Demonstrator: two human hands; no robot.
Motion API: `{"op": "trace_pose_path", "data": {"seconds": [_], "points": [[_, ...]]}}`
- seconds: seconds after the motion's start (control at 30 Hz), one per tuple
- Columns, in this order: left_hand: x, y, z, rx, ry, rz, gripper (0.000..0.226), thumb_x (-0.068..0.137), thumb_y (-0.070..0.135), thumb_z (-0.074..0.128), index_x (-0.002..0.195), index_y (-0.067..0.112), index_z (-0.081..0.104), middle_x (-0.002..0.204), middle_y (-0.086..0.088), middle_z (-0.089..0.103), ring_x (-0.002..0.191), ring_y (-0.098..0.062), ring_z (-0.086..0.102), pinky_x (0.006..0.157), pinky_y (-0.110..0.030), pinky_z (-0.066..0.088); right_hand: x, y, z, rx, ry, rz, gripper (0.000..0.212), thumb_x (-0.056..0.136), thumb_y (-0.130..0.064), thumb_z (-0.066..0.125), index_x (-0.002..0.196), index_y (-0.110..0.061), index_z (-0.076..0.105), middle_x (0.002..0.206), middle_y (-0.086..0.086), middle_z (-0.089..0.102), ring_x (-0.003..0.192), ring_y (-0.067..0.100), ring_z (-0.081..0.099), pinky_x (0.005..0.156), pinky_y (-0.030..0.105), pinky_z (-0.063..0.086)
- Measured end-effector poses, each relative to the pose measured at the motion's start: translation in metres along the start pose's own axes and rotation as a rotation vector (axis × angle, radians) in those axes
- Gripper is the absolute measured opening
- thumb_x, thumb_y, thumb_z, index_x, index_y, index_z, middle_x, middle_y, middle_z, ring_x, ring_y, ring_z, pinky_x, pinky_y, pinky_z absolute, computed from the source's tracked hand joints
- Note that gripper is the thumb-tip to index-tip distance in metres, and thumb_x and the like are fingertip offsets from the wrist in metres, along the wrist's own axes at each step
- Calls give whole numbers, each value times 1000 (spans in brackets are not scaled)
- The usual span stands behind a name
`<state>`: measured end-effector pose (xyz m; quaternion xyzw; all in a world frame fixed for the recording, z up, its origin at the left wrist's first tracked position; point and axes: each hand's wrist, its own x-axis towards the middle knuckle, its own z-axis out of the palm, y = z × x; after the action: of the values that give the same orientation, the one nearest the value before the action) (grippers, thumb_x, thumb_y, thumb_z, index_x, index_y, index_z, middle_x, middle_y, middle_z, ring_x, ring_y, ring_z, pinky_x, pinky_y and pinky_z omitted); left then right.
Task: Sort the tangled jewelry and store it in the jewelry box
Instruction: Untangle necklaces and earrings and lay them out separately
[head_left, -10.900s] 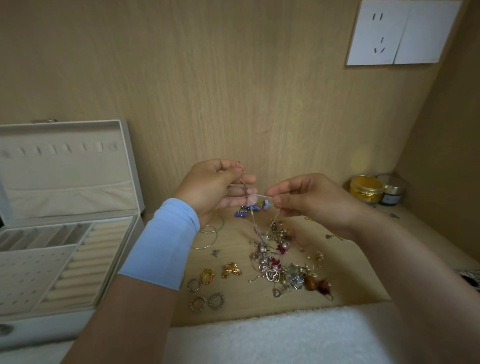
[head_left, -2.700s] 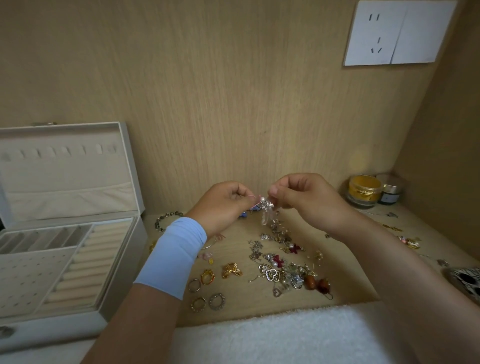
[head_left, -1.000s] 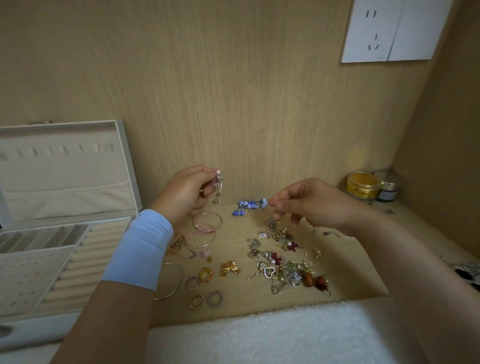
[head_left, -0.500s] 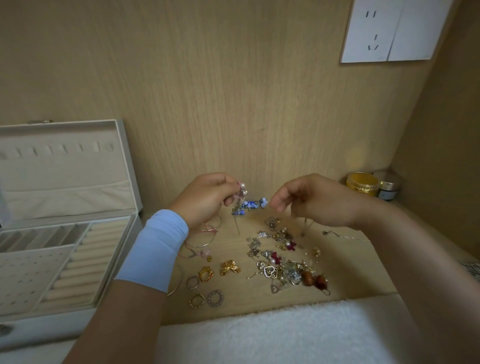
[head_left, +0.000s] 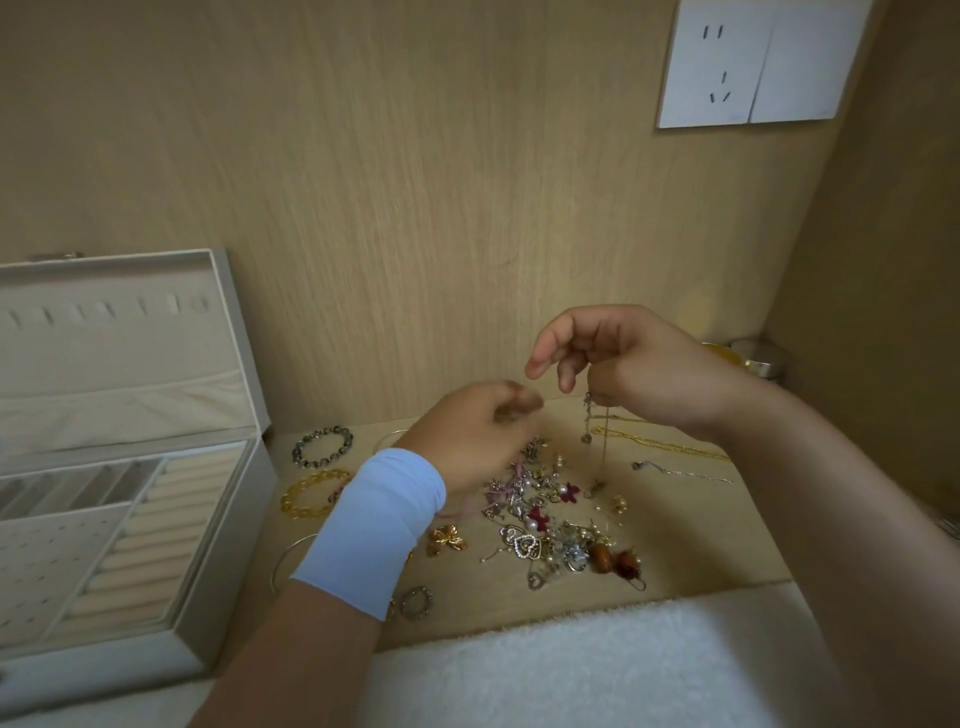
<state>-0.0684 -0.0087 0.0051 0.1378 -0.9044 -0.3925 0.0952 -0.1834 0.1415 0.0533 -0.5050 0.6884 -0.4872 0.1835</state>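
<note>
From where I sit, the right hand (head_left: 639, 374) pinches a thin chain (head_left: 589, 421) between the thumb and the lower fingers. Its two upper fingertips (head_left: 537, 366) are spread loose and curve downward, touching nothing. The chain hangs straight down from that pinch, and its lower end reaches the jewelry pile (head_left: 540, 514) on the wooden shelf (head_left: 701, 530).

The left hand (head_left: 467, 431) is lower and just left of the chain. It is blurred on my feed, with the fingers curled inward, and I cannot tell whether they hold anything. A pale blue wristband (head_left: 371, 530) wraps that forearm.

The pile of hearts, pearls, red flowers and brown beads lies below both hands. A gold bow brooch (head_left: 447, 539) lies apart on its left. To the right, a gold chain (head_left: 660, 444) stretches along the shelf. On the far left of the shelf lie a dark bead bracelet (head_left: 322, 446) and, nearer, a yellow bracelet (head_left: 311, 491).

The jewelry box (head_left: 228, 519) stands open at the left edge, its lid (head_left: 130, 364) upright against the wall and its ring rolls and compartments in view. A white towel (head_left: 571, 665) covers the near edge.
</note>
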Motion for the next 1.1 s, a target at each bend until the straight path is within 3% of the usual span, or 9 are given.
{"op": "trace_pose_path", "data": {"seconds": [0.1,0.3,0.4,0.47,0.57,0.63,0.73,0.93,1.1], "points": [[0,19,7,-356,-67,58,30,81,36,69,108,24,71,103,1,76,105,-20,69,99,-33,49,-1,-6,1,54,10,-21,57,70,33,28,94,-2,66,73,-13,69,73,13,54,53,11,41],[4,21,-2,-358,93,70,15,96,19,62,85,19,73,65,10,66,57,0,54,65,-18,45,-1,-1,-1,-20,53,13,45,81,25,42,103,-4,68,68,-16,65,60,-2,54,52,14,40],[6,24,-17,-324,9,57,17,99,18,57,86,15,68,68,8,61,57,-1,50,62,-13,43,-1,1,0,48,22,47,32,87,13,62,104,-13,67,80,-13,70,62,9,52,52,20,39],[8,26,-27,-258,-50,45,18,97,26,61,86,12,67,71,5,63,63,-6,54,70,-23,46,-1,4,1,28,-12,90,38,84,8,69,109,-21,66,99,-2,73,67,15,55,55,27,39],[11,31,-38,-134,-105,20,20,98,27,60,97,10,71,72,9,65,77,-9,61,85,-26,50,-4,7,-4,46,-48,149,44,86,6,69,119,-23,62,100,9,73,70,16,64,58,29,40],[10,38,-43,-172,-112,15,18,99,19,57,108,11,69,68,9,62,76,-8,64,81,-17,52,-8,9,-9,44,-36,171,39,90,3,67,121,-20,60,100,13,74,67,18,65,57,28,42],[10,46,-47,-359,-77,13,17,102,13,51,108,11,66,67,6,58,73,-13,68,84,-25,55,-11,13,-20,-38,39,245,31,92,0,67,119,-15,62,106,15,72,55,15,61,54,27,46],[9,57,-62,-484,-71,-30,24,104,8,45,103,6,68,70,0,47,53,-8,45,65,-25,55,-22,14,-38,-93,141,290,19,101,-20,58,102,-11,74,71,3,69,49,14,50,53,25,43],[10,58,-54,-84,-125,-3,23,100,6,51,107,10,72,69,2,53,54,-9,48,57,-18,49,-43,13,-63,-142,171,351,27,104,-25,52,98,-9,73,64,2,43,55,16,38,54,25,40]]}}
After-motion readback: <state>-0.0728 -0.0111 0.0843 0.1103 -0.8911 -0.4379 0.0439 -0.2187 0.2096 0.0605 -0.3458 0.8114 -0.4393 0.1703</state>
